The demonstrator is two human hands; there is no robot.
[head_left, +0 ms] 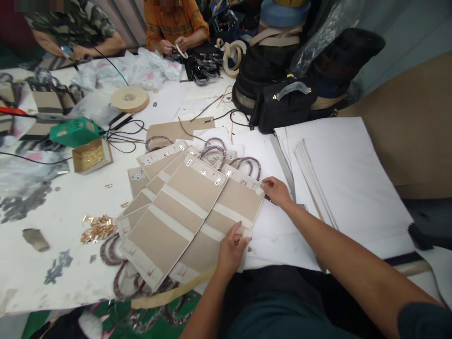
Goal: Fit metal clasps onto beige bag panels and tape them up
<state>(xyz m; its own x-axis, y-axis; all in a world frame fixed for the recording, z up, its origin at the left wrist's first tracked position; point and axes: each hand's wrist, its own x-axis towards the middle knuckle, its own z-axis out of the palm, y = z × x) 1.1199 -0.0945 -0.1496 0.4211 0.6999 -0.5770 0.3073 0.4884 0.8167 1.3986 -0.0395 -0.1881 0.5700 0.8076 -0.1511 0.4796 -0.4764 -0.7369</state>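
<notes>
Several beige panels (169, 235) with pale bands, metal fittings and plastic-wrapped dark loop handles (251, 165) lie fanned in a pile on the white table. At the upper right corner of the rightmost panel (243, 195), my right hand (277, 190) pinches the edge. My left hand (231, 249) is lower down at the same panel's right edge, thumb and fingers closed on it. A tan strip (176, 292) runs along the pile's lower side, towards my left wrist.
Large white sheets (346, 179) are stacked at the right. Left are copper-coloured metal pieces (99, 229), an open box (92, 157), a green box (76, 132) and a tape roll (130, 99). A black bag (282, 103) stands behind. Two people work across the table.
</notes>
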